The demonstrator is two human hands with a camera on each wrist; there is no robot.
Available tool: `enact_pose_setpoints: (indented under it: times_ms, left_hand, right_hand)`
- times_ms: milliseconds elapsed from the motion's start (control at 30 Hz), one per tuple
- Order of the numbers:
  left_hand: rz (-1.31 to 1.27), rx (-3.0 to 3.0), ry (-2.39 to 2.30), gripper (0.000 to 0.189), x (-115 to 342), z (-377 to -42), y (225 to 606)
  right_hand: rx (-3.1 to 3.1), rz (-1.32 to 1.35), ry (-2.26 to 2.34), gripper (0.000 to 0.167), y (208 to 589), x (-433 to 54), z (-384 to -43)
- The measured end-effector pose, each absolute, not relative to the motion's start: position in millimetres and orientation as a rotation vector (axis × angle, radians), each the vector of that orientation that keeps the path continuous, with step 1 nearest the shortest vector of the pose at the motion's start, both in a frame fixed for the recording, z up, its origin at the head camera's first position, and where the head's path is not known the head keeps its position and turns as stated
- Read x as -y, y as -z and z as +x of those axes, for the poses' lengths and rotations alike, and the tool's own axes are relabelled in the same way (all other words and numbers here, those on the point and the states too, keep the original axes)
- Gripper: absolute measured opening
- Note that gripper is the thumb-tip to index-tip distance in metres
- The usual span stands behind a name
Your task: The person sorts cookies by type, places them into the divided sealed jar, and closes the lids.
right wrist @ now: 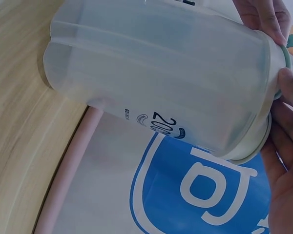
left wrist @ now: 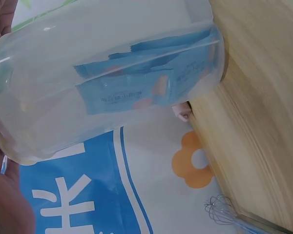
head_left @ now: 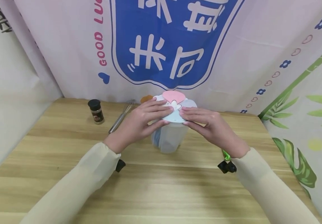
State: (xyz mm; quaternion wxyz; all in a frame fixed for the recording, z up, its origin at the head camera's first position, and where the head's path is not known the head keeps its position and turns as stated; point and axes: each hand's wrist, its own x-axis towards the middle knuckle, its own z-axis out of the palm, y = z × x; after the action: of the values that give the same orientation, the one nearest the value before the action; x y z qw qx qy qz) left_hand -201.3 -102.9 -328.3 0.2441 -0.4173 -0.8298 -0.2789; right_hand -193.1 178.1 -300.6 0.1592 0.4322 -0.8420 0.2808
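Observation:
A translucent storage container (head_left: 170,138) stands upright on the wooden table, with light-blue packets (left wrist: 127,87) showing through its wall in the left wrist view. Its lid (head_left: 175,116) has pale-blue, white and pink segments around a white centre. My left hand (head_left: 147,116) lies on the lid's left side, fingers extended over the top and thumb along the near edge. Opposite it, my right hand (head_left: 205,121) rests on the right side, fingers stretched toward the centre and thumb at the rim. Dark printing marks the container wall in the right wrist view.
A black-capped seasoning bottle (head_left: 96,112) stands at the back left. Between it and the container lies a whisk (head_left: 120,119), partly behind my left hand. A printed cloth (head_left: 77,68) hangs behind the table's back edge.

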Motion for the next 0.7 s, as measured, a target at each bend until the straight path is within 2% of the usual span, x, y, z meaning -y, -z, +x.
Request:
enact_pose_setpoints:
  times_ms: [700]
  left_hand:
    - [-1.092, 2.301, 0.835, 0.043, 100.3, -201.7, 330.0]
  right_hand:
    - [2.400, 1.209, -0.881, 0.040, 300.8, -179.3, -194.9]
